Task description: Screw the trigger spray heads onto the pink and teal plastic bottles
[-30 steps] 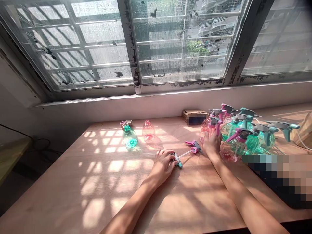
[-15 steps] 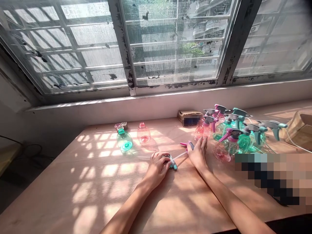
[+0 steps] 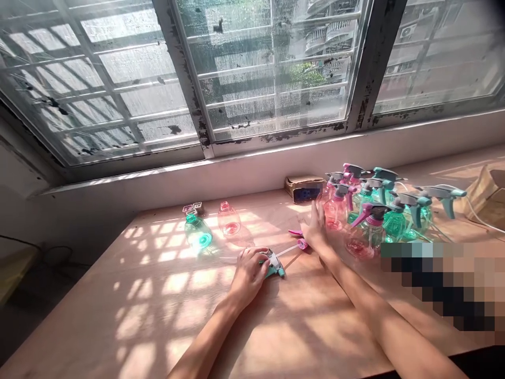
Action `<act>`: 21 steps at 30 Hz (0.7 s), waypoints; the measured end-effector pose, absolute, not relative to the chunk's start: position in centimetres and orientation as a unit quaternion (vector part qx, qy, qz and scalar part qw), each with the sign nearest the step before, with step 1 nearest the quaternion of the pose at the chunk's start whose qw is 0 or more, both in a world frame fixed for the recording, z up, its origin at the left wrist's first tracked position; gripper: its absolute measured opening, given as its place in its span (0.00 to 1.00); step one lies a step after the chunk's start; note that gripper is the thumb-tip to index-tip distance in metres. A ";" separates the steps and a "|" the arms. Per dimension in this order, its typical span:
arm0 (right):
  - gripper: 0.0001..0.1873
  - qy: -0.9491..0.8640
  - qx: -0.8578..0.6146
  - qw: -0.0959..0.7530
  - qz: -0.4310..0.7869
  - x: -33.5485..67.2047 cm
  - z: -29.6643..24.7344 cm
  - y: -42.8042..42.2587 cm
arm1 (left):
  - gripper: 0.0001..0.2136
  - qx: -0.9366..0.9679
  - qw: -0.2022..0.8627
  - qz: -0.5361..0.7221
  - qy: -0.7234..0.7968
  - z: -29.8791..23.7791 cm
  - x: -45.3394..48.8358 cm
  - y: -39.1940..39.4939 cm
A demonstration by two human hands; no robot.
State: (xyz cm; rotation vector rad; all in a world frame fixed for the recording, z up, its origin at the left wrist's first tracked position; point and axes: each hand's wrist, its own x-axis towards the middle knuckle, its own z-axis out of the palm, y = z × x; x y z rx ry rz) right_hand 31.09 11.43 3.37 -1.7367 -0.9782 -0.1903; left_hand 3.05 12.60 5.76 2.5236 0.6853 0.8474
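My left hand (image 3: 249, 271) rests low on the table, its fingers closed over a teal and grey spray head (image 3: 274, 263). A thin pale tube lies just past that head. My right hand (image 3: 314, 227) is raised with the fingers spread, beside a pink spray head (image 3: 302, 243) that lies on the wood, partly hidden by the hand. Two bottles without spray heads, one green (image 3: 198, 233) and one pink (image 3: 229, 219), stand farther back on the left.
Several pink and green spray bottles (image 3: 365, 237) with their heads on crowd the right side. Behind my right hand sits a small cardboard box (image 3: 303, 189). A brown paper bag or box (image 3: 489, 197) is at the far right. Small square pieces (image 3: 192, 207) lie near the wall.
My right hand has moved away from the pink spray head, up and toward the small box, with its fingers spreading. My left hand stays on the teal spray head. The view has shifted slightly.
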 end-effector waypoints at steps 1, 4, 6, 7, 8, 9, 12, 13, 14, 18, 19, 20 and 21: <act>0.25 -0.405 -0.733 0.540 -0.083 31.6 3.1 11.2 | 0.05 0.900 0.197 0.301 0.246 5.7 3.1 12.7; 0.26 -0.415 -0.733 0.533 -0.081 32.0 2.2 10.8 | 0.05 0.897 0.205 0.299 0.253 5.5 3.2 12.9; 0.24 -0.448 -0.723 0.521 -0.067 31.7 1.8 10.8 | 0.06 0.894 0.208 0.300 0.259 5.4 3.2 13.0; 0.22 -0.470 -0.716 0.513 -0.056 31.5 1.7 10.8 | 0.06 0.893 0.209 0.300 0.262 5.4 3.2 13.0; 0.20 -0.493 -0.707 0.504 -0.044 31.2 1.6 10.8 | 0.06 0.893 0.210 0.299 0.264 5.4 3.2 13.0; 0.19 -0.516 -0.699 0.495 -0.033 30.9 1.5 10.8 | 0.06 0.893 0.210 0.297 0.265 5.4 3.2 13.1; 0.16 -0.565 -0.678 0.470 -0.007 30.5 1.4 10.7 | 0.06 0.894 0.205 0.290 0.273 5.6 3.2 13.4; 0.15 -0.572 -0.675 0.465 -0.003 30.4 1.4 10.7 | 0.06 0.896 0.200 0.286 0.274 5.6 3.3 13.7; 0.15 -0.575 -0.674 0.463 -0.001 30.4 1.3 10.7 | 0.06 0.899 0.195 0.282 0.273 5.6 3.3 14.0; 0.14 -0.569 -0.671 0.476 -0.014 30.5 1.3 10.9 | 0.06 0.918 0.168 0.257 0.252 5.4 3.9 16.0; 0.14 -0.566 -0.668 0.484 -0.023 30.6 1.3 10.8 | 0.07 0.923 0.161 0.251 0.243 5.3 4.1 16.5; 0.15 -0.562 -0.664 0.492 -0.034 30.6 1.3 10.8 | 0.07 0.927 0.154 0.248 0.236 5.3 4.3 16.9; 0.15 -0.557 -0.661 0.501 -0.049 30.6 1.4 10.7 | 0.07 0.930 0.149 0.246 0.229 5.2 4.5 17.2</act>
